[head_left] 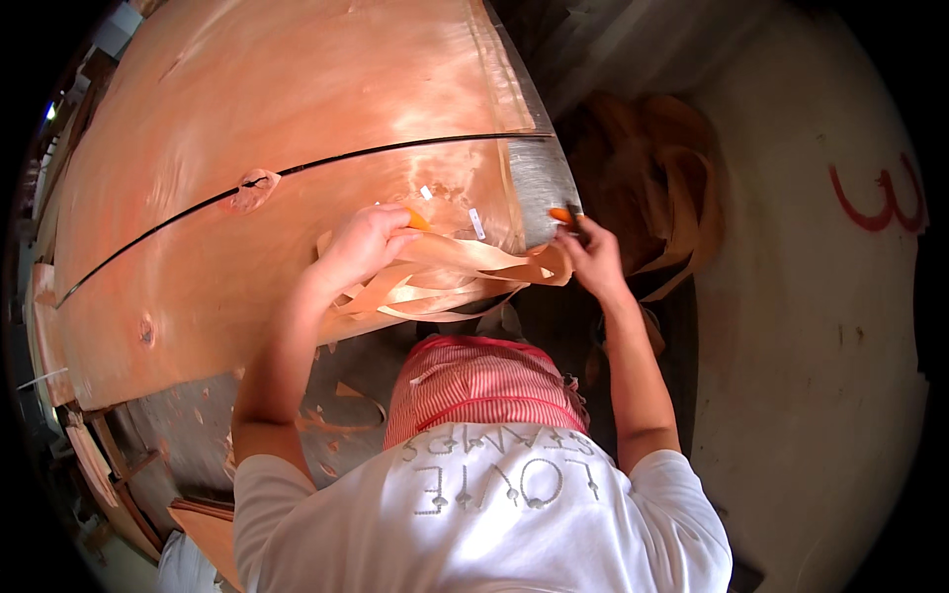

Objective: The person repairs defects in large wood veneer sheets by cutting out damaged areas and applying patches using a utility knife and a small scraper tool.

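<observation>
A wide sheet of reddish-tan wood veneer [247, 89] lies in front of me, with a dark line running across it. Several loose, curled veneer strips [465, 259] bunch up along its near right edge. My left hand [368, 245] is closed on the left end of these strips, and an orange tip [418, 219] shows at its fingers. At the sheet's right edge, my right hand [595, 259] pinches a small dark tool [577, 211], perhaps a knife, with a bit of orange beside it. The strips' right end curls close to this hand.
A bare grey metal edge [544, 183] shows beyond the veneer. More curled strips [682, 198] heap up at the right, beside a pale wall [811, 326] with a red mark. Veneer scraps [346, 395] litter the floor; stacked boards [109, 474] stand at lower left.
</observation>
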A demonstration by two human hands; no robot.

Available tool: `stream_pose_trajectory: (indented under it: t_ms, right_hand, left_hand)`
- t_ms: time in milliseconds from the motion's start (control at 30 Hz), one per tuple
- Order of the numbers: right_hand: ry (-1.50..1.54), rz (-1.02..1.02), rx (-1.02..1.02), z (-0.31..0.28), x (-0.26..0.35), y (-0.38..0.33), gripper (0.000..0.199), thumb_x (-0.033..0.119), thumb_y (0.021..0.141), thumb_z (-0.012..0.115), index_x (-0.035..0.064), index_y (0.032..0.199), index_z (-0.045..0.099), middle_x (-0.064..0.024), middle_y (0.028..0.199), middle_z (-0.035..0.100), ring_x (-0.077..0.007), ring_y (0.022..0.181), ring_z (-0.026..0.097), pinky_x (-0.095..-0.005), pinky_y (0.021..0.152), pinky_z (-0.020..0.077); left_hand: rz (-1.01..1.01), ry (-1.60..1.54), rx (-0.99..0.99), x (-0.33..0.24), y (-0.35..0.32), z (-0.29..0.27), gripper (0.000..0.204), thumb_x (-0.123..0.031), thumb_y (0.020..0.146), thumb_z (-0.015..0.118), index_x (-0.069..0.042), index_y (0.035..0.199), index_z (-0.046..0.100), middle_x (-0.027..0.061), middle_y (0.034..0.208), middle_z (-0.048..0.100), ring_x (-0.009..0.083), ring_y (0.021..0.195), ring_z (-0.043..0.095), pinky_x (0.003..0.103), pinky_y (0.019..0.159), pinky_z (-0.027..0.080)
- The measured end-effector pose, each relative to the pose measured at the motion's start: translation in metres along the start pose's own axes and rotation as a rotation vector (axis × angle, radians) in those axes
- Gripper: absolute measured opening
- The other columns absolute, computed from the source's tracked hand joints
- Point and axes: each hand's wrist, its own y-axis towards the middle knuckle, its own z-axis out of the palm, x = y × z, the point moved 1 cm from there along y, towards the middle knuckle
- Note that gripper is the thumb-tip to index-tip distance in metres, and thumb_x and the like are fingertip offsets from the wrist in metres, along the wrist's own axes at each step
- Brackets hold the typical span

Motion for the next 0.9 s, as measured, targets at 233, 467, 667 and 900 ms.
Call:
stream_pose_trajectory:
  t_ms: [233,467,667,900]
  right_hand:
    - [-0.001,0.145,0.447,0.032,-0.015,-0.005,0.025,0.022,0.085,0.063,-0.0004,0.096,0.062,0.0027,0.070,0.054,-0.0054,0.065,0.045,-0.0223,0.058,0.0395]
    - [-0.215,0.221,0.529,0.020,-0.021,-0.022,0.017,0.016,0.085,0.060,-0.0002,0.080,0.057,0.0025,0.060,0.047,-0.0068,0.057,0.042,-0.0235,0.052,0.0369]
    - [-0.137,0.179,0.354,0.021,-0.060,-0.029,0.018,0.017,0.085,0.060,0.0001,0.081,0.056,0.0031,0.060,0.046,-0.0065,0.056,0.042,-0.0240,0.052,0.0366]
    - [-0.063,0.338,0.335,0.021,-0.050,-0.027,0.018,0.019,0.086,0.060,0.0024,0.079,0.056,0.0046,0.059,0.046,-0.0047,0.054,0.041,-0.0216,0.049,0.0349]
  left_hand:
    - [-0.061,-0.004,-0.038,0.010,0.002,0.010,0.011,-0.012,0.079,0.062,-0.002,0.084,0.059,0.0144,0.076,0.059,0.0298,0.068,0.057,0.036,0.060,0.044]
    - [-0.311,-0.109,0.084,0.048,-0.021,0.042,0.014,-0.014,0.081,0.061,-0.001,0.085,0.058,0.0151,0.068,0.057,0.0247,0.060,0.056,0.034,0.058,0.043]
    - [-0.296,-0.160,0.097,0.046,-0.031,0.058,0.017,-0.015,0.081,0.061,0.001,0.081,0.056,0.0164,0.068,0.056,0.0270,0.060,0.055,0.035,0.057,0.043]
    - [-0.276,-0.163,0.062,0.047,-0.032,0.062,0.019,-0.016,0.080,0.062,0.001,0.076,0.053,0.0178,0.069,0.055,0.0322,0.061,0.053,0.037,0.057,0.042]
